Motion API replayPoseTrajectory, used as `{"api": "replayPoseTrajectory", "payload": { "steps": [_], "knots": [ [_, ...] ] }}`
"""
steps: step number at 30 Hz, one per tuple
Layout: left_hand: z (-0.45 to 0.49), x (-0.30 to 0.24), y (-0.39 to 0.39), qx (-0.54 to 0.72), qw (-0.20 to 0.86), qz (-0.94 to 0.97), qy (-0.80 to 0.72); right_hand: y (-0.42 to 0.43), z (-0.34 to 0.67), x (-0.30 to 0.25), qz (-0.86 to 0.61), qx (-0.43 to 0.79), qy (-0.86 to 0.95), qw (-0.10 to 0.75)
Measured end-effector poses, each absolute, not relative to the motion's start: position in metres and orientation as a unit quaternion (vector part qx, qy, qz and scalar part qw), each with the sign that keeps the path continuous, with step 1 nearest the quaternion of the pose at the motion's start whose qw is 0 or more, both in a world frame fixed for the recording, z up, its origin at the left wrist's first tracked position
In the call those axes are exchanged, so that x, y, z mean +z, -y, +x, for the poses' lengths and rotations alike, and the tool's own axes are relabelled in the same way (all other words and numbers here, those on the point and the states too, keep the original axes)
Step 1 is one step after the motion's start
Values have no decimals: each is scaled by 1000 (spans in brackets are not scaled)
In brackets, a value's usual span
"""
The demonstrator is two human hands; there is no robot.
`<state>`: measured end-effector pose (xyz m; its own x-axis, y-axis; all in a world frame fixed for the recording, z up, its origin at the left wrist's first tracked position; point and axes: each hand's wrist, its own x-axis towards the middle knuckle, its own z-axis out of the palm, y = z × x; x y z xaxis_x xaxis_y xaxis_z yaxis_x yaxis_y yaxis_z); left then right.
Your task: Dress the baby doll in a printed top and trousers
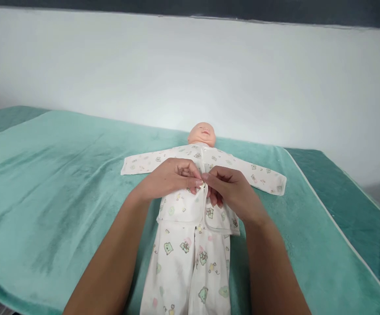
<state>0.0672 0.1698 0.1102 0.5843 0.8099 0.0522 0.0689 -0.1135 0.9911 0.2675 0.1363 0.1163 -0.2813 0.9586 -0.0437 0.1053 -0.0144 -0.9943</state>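
Observation:
A baby doll (202, 133) lies on its back in the middle of a teal blanket (61, 175), head pointing away from me. It wears a white printed jacket (183, 208) with sleeves spread wide and matching trousers (183, 267). Both hands meet over the doll's chest. My left hand (172, 177) pinches the left edge of the jacket front with its fingers curled. My right hand (231, 190) pinches the right edge, thumb and forefinger closed at a small snap fastener (203, 185) between the two hands.
The teal blanket covers a bed or table that runs to a white wall (190, 78) behind. A darker green cover (360, 210) with a white seam shows at the right edge.

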Motion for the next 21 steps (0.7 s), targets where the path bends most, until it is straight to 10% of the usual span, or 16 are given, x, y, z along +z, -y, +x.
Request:
{"api": "replayPoseTrajectory", "payload": {
  "steps": [21],
  "knots": [
    [68,113,-169,274,602,672,-332,-142,279,109,-403,615,588,337]
  ]
}}
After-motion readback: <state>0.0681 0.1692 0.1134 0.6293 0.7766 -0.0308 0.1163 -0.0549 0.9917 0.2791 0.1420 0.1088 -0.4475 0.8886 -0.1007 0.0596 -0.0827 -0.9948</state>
